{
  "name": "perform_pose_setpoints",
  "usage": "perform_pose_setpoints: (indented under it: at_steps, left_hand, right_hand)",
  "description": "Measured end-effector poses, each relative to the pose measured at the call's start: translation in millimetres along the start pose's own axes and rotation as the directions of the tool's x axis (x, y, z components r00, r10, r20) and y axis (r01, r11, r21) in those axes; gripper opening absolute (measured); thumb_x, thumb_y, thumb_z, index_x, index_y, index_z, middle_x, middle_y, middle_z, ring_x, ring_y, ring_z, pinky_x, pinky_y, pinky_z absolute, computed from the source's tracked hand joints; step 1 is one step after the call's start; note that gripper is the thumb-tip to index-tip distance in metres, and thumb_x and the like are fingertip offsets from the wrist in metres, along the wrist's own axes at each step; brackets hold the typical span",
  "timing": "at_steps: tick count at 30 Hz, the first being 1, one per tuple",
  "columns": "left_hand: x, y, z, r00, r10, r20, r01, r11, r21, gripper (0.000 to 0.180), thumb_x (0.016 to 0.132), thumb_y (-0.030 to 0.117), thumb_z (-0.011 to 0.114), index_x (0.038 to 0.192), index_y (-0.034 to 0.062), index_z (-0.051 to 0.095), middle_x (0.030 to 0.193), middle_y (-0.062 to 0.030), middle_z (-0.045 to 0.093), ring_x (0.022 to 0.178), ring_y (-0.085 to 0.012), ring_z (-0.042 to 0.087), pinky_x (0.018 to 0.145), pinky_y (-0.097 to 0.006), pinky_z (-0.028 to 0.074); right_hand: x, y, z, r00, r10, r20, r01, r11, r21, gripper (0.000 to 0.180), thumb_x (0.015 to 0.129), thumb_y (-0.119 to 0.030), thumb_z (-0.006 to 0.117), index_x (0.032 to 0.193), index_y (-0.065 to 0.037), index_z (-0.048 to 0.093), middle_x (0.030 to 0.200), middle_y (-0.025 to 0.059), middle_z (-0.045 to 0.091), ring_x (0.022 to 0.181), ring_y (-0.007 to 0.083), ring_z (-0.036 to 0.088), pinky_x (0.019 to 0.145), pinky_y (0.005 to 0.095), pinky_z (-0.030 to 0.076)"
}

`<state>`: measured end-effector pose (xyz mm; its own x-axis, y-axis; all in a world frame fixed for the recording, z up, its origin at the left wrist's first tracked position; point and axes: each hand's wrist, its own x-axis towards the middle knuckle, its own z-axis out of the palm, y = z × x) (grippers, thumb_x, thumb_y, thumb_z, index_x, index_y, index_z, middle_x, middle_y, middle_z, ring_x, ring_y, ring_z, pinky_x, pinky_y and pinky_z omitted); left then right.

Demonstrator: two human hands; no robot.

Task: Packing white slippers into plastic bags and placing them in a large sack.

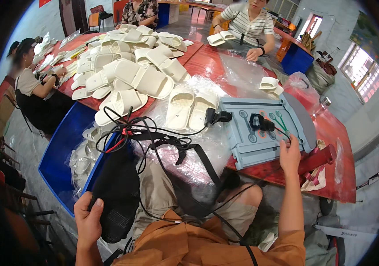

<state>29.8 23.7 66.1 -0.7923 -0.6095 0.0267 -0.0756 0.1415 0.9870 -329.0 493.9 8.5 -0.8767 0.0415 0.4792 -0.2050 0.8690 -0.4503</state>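
Observation:
My left hand (87, 219) is closed on the edge of a black mesh cloth piece (119, 197), which hangs beside the blue crate. My right hand (290, 153) pinches a thin black cable (282, 131) at the near right edge of a grey-blue plastic panel (253, 150). That cable leads to a small black device (262, 123) lying on the panel. A second black device (218, 116) rests at the panel's left edge. Tangled black cables and straps (154, 137) spread over my lap and the table edge. A pair of cream slippers (191, 108) lies on clear plastic just beyond them.
Cream slippers are heaped (132, 66) on the red table (202, 62). A blue crate (56, 155) with wrapped slippers stands at left. Across the table a person (249, 26) holds slippers; others sit at left and at the back. A red cylinder (318, 159) lies at right.

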Motion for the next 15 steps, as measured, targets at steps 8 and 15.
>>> perform_pose_setpoints:
  at_steps: [8,15]
  left_hand:
    - [-7.9,8.2,1.7,0.998,0.005,0.067,-0.008,0.999,0.045,0.029,0.094,0.012,0.062,0.072,0.0071,0.044,0.069,0.0075,0.042,0.067,-0.0030,0.035,0.056,-0.023,0.027]
    - [-16.0,10.9,6.5,0.995,-0.021,0.099,0.019,1.000,0.020,0.029,0.092,0.010,0.062,0.070,0.0069,0.043,0.068,0.0069,0.041,0.067,-0.0029,0.034,0.055,-0.024,0.027]
  right_hand:
    - [-11.1,-12.1,-10.6,0.984,-0.156,0.088,0.176,0.931,-0.319,0.027,0.096,-0.025,0.055,0.104,-0.002,0.066,0.100,0.0197,0.062,0.095,0.0383,0.061,0.082,0.0454,0.049]
    - [-1.2,-22.6,-14.7,0.951,0.058,0.303,0.108,0.857,-0.503,0.031,0.089,-0.027,0.064,0.104,0.000,0.064,0.100,0.0225,0.061,0.095,0.0403,0.061,0.084,0.0457,0.050]
